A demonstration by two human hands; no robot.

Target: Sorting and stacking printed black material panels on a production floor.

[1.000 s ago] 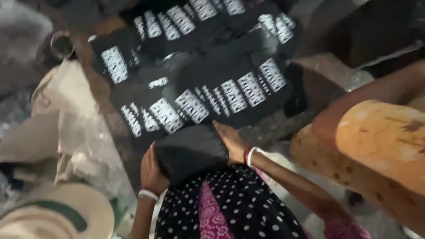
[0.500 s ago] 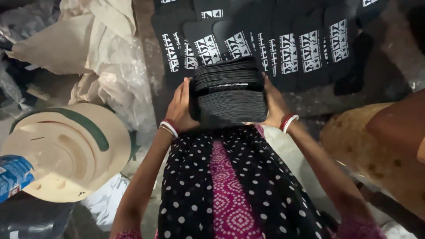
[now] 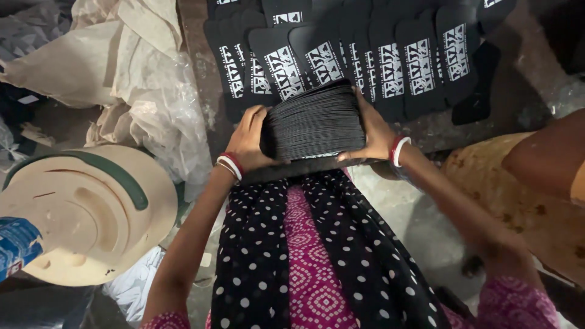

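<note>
A thick stack of thin black sheets [image 3: 315,122] is held edge-on between both hands, just above my lap. My left hand [image 3: 248,139] grips its left end, fingers curled over the top. My right hand [image 3: 373,131] presses against its right end, with red and white bangles at the wrist. Beyond the stack, several black insole-shaped pieces with white printed panels [image 3: 341,58] lie overlapping in rows on the floor. A flat dark piece [image 3: 292,170] sits under the stack on my lap.
A round beige disc with a green curved band [image 3: 85,213] lies at the left. Crumpled paper and clear plastic sheeting [image 3: 140,91] are piled at the upper left. Another person's limb and an orange-brown mass [image 3: 536,176] are at the right. My dotted black and pink garment [image 3: 311,256] fills the foreground.
One second ago my hands lay on a flat dark pile on my lap. Since then they have gathered the stack upright between them, and the view shifted toward the printed pieces.
</note>
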